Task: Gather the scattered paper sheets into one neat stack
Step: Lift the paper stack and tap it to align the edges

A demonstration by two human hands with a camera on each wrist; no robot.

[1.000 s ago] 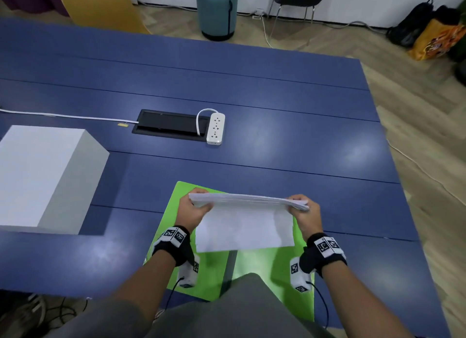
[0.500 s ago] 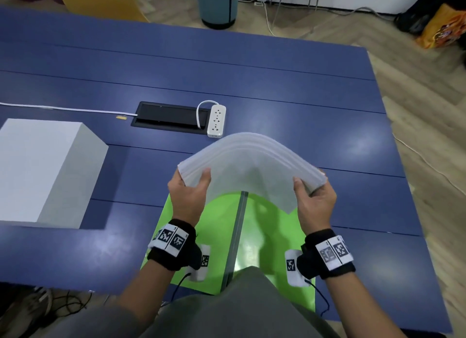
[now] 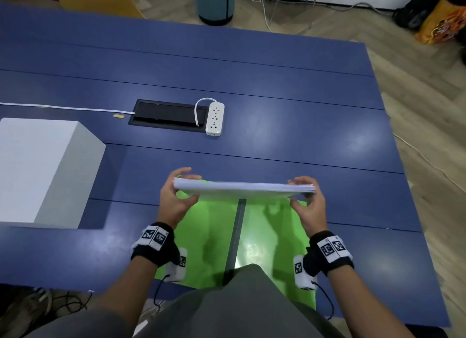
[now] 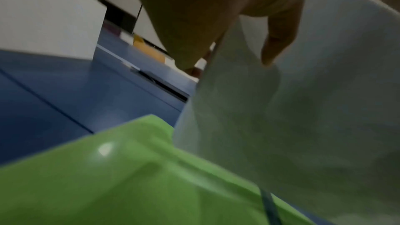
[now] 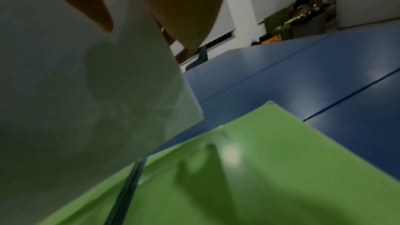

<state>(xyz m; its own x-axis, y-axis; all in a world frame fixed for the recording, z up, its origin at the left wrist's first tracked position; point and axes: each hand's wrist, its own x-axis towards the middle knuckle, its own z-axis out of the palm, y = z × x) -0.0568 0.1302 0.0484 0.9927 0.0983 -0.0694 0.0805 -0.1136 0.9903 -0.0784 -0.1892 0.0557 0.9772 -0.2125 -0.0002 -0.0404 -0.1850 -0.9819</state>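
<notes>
A stack of white paper sheets [image 3: 242, 188] hangs upright above the green mat [image 3: 209, 237], seen almost edge-on from the head view. My left hand [image 3: 176, 191] grips its left end, thumb on the near face and fingers behind. My right hand [image 3: 306, 199] grips the right end the same way. In the left wrist view the paper [image 4: 303, 117] fills the right side, with my thumb [image 4: 279, 40] on it. The right wrist view shows the paper [image 5: 86, 83] at the left under my thumb [image 5: 90, 6], its lower edge just above the mat [image 5: 259, 168].
A big white box [image 3: 42, 171] stands on the blue table [image 3: 302, 141] to the left. A white power strip [image 3: 214, 119] lies beside a black cable hatch [image 3: 166, 115] further back. The table's right edge drops to a wooden floor.
The stack was upright one second ago, then lifted and bowed flat at half a second; now it is lowered and turned upright over the mat again, both hands still holding its ends.
</notes>
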